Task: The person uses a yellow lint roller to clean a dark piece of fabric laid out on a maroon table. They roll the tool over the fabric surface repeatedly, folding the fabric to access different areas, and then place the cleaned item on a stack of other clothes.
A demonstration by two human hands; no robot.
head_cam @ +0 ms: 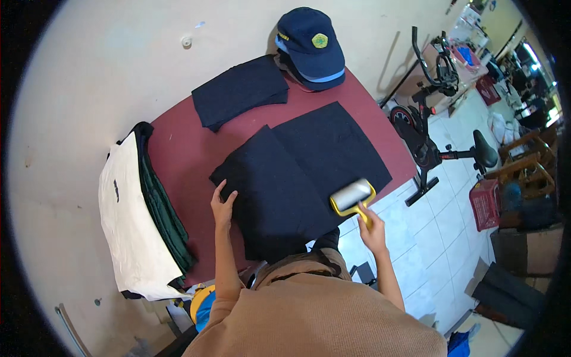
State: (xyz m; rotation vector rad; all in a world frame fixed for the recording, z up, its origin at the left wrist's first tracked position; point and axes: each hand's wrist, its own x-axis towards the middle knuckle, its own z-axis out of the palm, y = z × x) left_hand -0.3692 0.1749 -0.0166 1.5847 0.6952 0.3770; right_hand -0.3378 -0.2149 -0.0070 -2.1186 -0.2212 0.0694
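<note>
A large dark navy cloth point(285, 178) lies spread on the red-topped table point(174, 178), with a fold or seam line running across it. My right hand point(373, 230) grips the yellow handle of a lint roller point(352, 195). Its pale cylinder rests on or just above the cloth near the right edge; contact cannot be made out. On the cloth's left edge sits my left hand point(224, 205), thumb and fingers apart, touching the fabric. Further back lies a smaller folded dark cloth point(241, 91).
Stacked navy caps point(312, 47) stand at the table's far corner against the wall. A pile of folded garments, white one point(129, 214) on top, lines the left side. Right of the table are an exercise bike point(428, 147), a red plastic crate point(485, 205) and cardboard boxes point(542, 252).
</note>
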